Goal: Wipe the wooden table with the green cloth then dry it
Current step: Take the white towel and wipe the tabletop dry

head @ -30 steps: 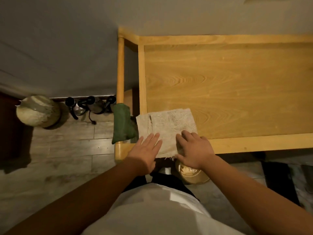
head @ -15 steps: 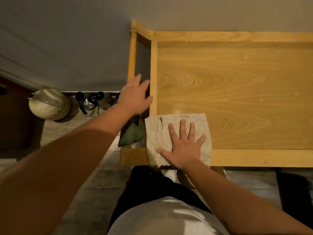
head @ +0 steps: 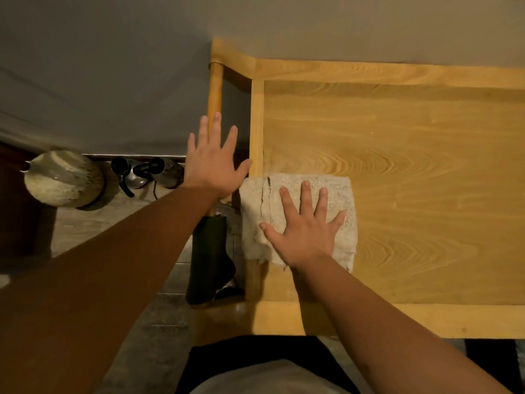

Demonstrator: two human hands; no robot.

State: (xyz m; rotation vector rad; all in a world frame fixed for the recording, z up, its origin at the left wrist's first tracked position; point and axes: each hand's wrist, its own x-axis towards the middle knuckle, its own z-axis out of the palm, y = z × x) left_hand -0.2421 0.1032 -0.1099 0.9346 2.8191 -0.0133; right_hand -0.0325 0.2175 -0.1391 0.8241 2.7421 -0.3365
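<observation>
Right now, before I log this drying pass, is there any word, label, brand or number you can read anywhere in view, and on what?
None: no readable text anywhere in this view.
The pale towel under the right hand bears no tag or print.
The wooden table shows only grain.
The green cloth hanging off the table's left end is plain.
The round pot and dark kettles on the floor show no legible marking.

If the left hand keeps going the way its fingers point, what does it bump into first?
Probably the round wooden rail at the table's left end. The left hand is open, its fingertips already over the rail, though its height above it is unclear. Beyond that is the wall.
</observation>
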